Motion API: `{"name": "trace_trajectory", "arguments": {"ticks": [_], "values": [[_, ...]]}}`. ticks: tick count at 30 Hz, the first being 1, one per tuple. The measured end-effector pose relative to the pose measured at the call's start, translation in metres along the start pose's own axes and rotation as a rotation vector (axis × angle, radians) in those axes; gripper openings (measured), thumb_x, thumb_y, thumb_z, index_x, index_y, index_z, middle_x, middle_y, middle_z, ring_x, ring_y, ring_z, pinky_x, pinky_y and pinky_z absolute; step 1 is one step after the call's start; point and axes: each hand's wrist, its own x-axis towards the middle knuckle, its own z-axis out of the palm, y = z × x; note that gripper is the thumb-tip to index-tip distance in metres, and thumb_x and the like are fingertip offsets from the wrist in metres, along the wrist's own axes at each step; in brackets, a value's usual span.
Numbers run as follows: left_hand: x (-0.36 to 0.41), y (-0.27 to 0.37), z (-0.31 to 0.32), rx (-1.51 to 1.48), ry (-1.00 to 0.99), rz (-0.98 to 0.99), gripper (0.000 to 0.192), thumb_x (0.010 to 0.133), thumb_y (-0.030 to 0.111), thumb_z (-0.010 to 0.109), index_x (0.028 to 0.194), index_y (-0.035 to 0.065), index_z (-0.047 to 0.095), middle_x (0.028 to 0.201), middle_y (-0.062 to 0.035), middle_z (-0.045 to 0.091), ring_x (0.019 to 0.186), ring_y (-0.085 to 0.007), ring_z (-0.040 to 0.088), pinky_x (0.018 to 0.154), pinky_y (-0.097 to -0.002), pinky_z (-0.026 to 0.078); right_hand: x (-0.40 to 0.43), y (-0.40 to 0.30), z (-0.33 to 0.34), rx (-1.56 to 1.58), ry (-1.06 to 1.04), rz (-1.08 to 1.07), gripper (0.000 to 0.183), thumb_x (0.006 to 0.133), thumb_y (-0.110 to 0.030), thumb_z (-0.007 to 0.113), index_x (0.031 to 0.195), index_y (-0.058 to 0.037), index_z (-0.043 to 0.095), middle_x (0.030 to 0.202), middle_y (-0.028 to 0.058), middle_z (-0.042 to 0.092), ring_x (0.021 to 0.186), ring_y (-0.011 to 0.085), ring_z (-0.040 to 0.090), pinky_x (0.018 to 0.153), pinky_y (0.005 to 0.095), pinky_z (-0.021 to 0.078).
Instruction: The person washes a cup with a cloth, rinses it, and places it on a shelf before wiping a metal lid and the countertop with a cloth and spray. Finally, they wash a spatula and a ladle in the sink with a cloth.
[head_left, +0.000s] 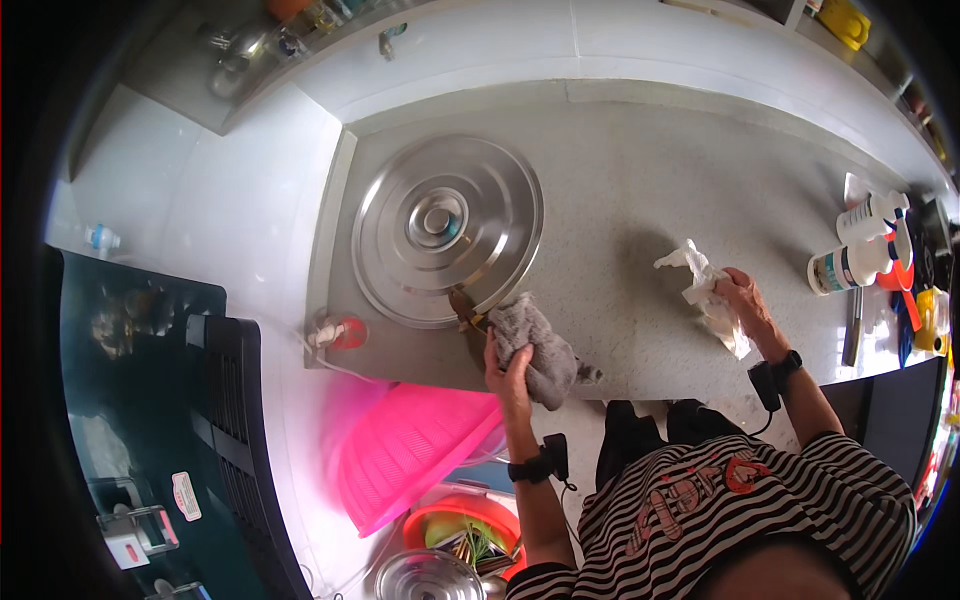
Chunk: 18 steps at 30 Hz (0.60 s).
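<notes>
A fuzzy grey cloth or plush item is gripped in my left hand at the counter's front edge. Just beyond it, a small brown object shows beside the rim of a large round stainless steel lid, which lies on the grey countertop. My right hand is closed on crumpled white tissue paper over the right part of the counter. What lies under either hand is hidden.
White bottles, an orange scoop and a yellow container stand at the right end. A red item sits at the left corner. Below the counter are a pink basket and a red basin.
</notes>
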Motion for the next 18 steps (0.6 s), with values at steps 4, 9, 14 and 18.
{"name": "trace_trajectory", "arguments": {"ticks": [4, 9, 14, 18], "values": [[0.020, 0.013, -0.015, 0.104, 0.074, -0.003, 0.062, 0.067, 0.009, 0.067, 0.124, -0.0030, 0.043, 0.117, -0.0108, 0.050, 0.101, -0.0189, 0.049, 0.089, -0.0272, 0.036, -0.011, 0.005, -0.009, -0.075, 0.033, -0.007, 0.031, 0.068, -0.017, 0.054, 0.092, 0.0031, 0.058, 0.077, 0.0057, 0.057, 0.068, 0.0139, 0.052, 0.060, 0.0267, 0.0429], [0.018, 0.024, -0.056, 0.070, 0.202, 0.025, 0.058, 0.068, 0.010, 0.067, 0.120, -0.0039, 0.046, 0.115, -0.0116, 0.051, 0.101, -0.0202, 0.049, 0.088, -0.0288, 0.037, -0.026, 0.003, -0.016, -0.035, 0.068, 0.005, 0.031, 0.068, -0.018, 0.054, 0.091, 0.0025, 0.058, 0.076, 0.0057, 0.057, 0.067, 0.0134, 0.051, 0.060, 0.0258, 0.0424], [0.015, -0.004, -0.042, 1.105, 0.123, 0.504, 0.049, 0.063, 0.018, 0.068, 0.106, 0.0016, 0.051, 0.108, -0.0165, 0.052, 0.097, -0.0328, 0.051, 0.084, -0.0393, 0.041, -0.030, 0.006, -0.024, 0.011, 0.094, -0.019, 0.028, 0.069, -0.018, 0.053, 0.088, 0.0016, 0.058, 0.074, 0.0044, 0.056, 0.065, 0.0124, 0.051, 0.058, 0.0250, 0.0421], [-0.021, -0.024, 0.049, 0.920, -0.268, 0.481, 0.053, 0.060, 0.024, 0.069, 0.105, 0.0019, 0.051, 0.112, -0.0172, 0.051, 0.102, -0.0350, 0.049, 0.084, -0.0402, 0.041, -0.030, 0.000, -0.019, 0.057, 0.100, -0.048, 0.027, 0.069, -0.018, 0.053, 0.086, 0.0016, 0.058, 0.072, 0.0036, 0.054, 0.064, 0.0119, 0.050, 0.057, 0.0251, 0.0413]]}}
